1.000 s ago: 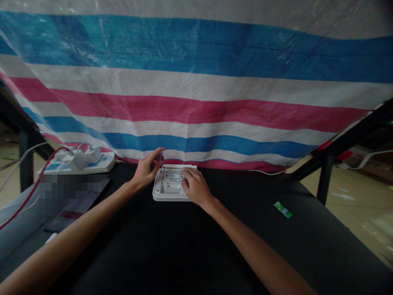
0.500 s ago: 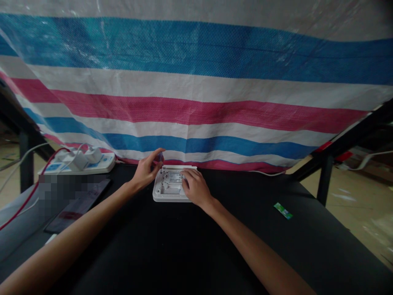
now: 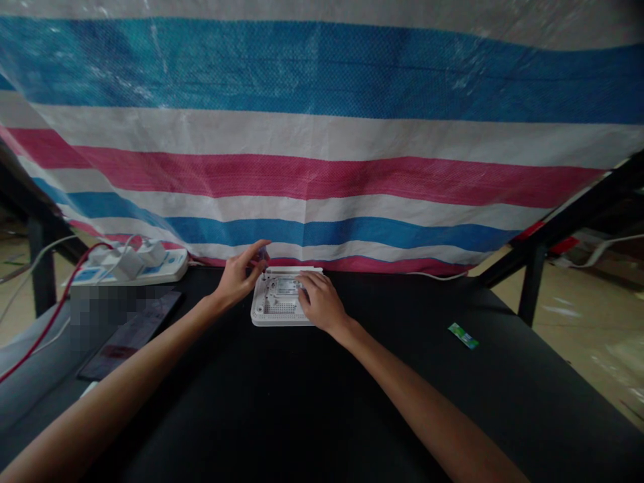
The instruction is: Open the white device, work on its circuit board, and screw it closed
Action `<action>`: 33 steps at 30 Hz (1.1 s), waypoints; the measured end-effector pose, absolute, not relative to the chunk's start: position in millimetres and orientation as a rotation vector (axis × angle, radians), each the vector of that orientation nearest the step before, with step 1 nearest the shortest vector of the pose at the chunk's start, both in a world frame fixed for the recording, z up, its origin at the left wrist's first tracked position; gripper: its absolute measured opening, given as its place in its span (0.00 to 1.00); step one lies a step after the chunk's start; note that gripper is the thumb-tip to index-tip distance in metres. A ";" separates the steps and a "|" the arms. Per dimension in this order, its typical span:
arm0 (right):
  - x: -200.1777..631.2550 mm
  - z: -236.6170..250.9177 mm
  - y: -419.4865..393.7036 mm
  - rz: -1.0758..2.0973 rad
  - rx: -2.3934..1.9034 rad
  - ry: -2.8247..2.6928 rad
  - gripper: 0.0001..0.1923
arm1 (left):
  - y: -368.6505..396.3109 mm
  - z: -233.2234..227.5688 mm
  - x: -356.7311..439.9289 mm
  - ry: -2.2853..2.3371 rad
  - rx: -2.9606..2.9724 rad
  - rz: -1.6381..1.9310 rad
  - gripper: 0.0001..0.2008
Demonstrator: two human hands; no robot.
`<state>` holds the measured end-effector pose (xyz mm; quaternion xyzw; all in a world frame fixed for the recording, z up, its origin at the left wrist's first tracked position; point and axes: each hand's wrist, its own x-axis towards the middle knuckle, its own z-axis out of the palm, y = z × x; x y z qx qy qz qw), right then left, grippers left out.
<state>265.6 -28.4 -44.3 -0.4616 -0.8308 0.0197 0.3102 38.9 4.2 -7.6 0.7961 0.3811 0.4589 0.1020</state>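
A white plastic device [image 3: 280,308], a flat box with rounded corners, lies on the black table; vent holes and a printed label show on its face. My left hand [image 3: 237,276] is at its far left corner, fingers closed round a small screwdriver [image 3: 262,254] with a see-through bluish handle. The screwdriver stands roughly upright, its thin dark shaft reaching down to that corner. Across the right part of the device lies my right hand [image 3: 322,302], fingers bent over the top and holding it. This hand hides the device's right side.
At the left, a white power strip [image 3: 174,266] carries several plugs and cables, with a dark phone-like slab [image 3: 133,332] in front. A small green packet [image 3: 463,335] lies on the right. Behind the table [image 3: 282,402] hangs a striped plastic sheet [image 3: 312,134].
The view has shifted slightly. Both hands stay in nearly the same place on the device, and the screwdriver remains at its far left corner.
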 end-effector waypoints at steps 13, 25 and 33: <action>265.5 -44.8 -28.2 0.048 -1.208 -2.186 0.16 | 4.9 -16.5 38.7 1.279 2.536 1.395 0.20; 266.0 -43.7 -28.7 0.057 -1.208 -2.188 0.16 | 4.9 -16.8 37.7 1.037 2.504 1.401 0.25; 265.6 -41.6 -29.9 0.072 -1.233 -2.196 0.16 | 7.1 -17.2 37.9 1.196 2.495 1.445 0.20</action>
